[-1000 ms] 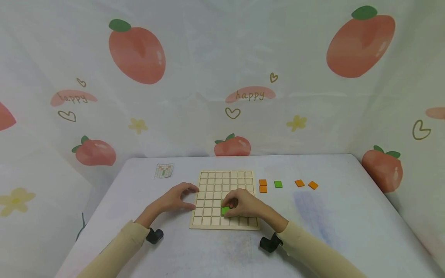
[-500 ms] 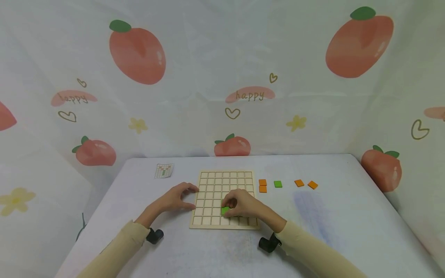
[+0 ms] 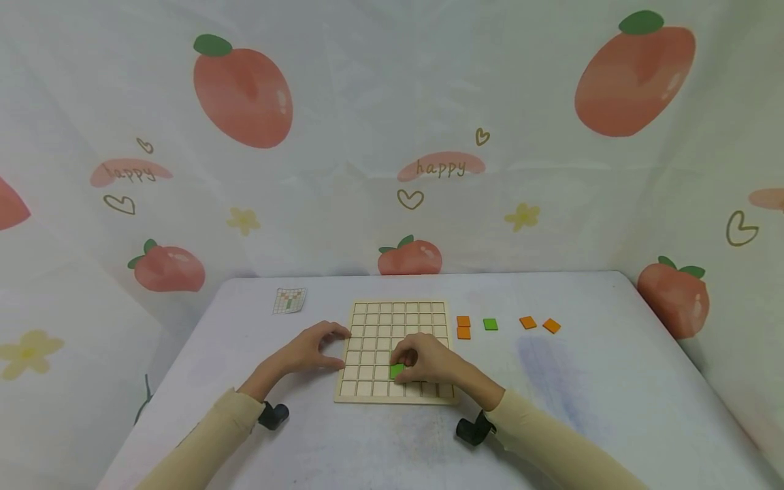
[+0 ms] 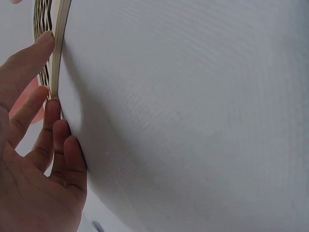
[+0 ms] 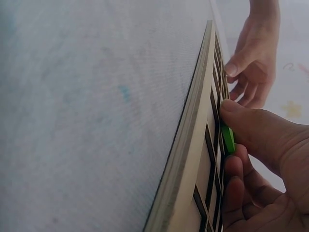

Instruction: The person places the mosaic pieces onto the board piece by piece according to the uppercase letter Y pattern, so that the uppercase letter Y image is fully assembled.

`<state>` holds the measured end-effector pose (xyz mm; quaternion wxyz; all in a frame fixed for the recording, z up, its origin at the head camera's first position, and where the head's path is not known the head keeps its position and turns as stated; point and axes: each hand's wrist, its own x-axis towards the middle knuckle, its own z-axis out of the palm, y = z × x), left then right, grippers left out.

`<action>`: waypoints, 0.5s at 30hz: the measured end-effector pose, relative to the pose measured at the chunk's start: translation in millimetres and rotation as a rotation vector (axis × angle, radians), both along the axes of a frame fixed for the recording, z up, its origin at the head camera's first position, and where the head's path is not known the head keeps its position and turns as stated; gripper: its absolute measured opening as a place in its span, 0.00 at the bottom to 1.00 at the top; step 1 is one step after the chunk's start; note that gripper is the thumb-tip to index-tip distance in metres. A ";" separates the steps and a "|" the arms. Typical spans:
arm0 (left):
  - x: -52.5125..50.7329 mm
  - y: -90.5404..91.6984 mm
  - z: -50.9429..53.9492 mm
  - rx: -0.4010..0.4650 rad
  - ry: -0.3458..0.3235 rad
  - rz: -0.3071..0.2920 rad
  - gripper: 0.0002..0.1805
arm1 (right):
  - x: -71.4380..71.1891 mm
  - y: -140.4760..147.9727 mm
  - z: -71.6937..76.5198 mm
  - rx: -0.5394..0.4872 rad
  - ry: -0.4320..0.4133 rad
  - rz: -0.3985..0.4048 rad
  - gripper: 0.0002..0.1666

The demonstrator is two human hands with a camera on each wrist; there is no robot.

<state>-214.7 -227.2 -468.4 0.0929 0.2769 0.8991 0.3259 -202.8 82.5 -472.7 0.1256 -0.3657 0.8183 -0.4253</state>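
Above the wooden board (image 3: 367, 331), a little in from the middle of its near edge, the right hand (image 3: 431, 358) pinches a green tile (image 3: 397, 371) between thumb and fingers; the left hand (image 3: 308, 348) touches the board's left edge, thumb and fingers apart. The tile looks light, stiff and perhaps slick, best taken by opposite edges.

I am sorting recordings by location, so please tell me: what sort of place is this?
Probably an indoor recording booth: a white fruit-printed curtain hangs behind a white rectangular table, and black cylindrical wrist-worn devices are in view.
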 end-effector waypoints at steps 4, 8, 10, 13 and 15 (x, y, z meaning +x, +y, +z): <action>0.4 1.1 0.6 0.003 0.002 0.001 0.30 | 0.5 0.4 1.3 0.001 -0.004 -0.005 0.12; 0.0 1.5 1.1 0.007 -0.003 0.005 0.30 | 0.1 1.0 1.1 -0.009 -0.004 0.000 0.12; -0.1 1.5 1.3 0.008 0.001 0.001 0.30 | -0.1 1.4 0.9 -0.013 -0.003 0.003 0.12; 0.0 1.3 1.3 0.014 0.000 -0.003 0.31 | 0.0 2.3 0.9 -0.018 -0.004 0.007 0.11; 0.3 1.0 1.1 0.017 0.007 -0.011 0.31 | 0.2 2.7 0.9 -0.020 -0.006 0.007 0.10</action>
